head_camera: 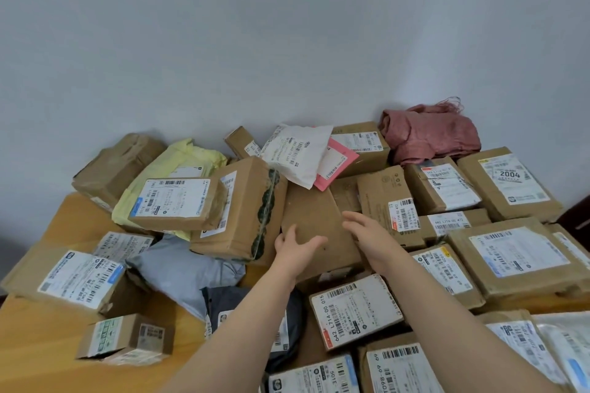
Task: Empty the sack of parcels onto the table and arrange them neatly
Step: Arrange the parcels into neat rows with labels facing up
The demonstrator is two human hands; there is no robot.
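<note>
Many parcels lie piled on the wooden table (54, 338). In the middle, a plain brown cardboard box (314, 220) lies tilted with no label showing. My left hand (295, 249) is at its near left edge, fingers spread and relaxed, thumb over the top face. My right hand (372, 236) reaches over its right edge, fingers straight. Neither hand curls round the box. The empty pink woven sack (431, 132) sits crumpled at the back right against the wall.
A taped brown box (245, 210) leans just left of my hands, with a labelled box (178, 204) on a yellow bag (178, 163). Grey (185, 268) and dark (230, 303) mailers lie in front. Labelled boxes (510, 255) lie in rows on the right.
</note>
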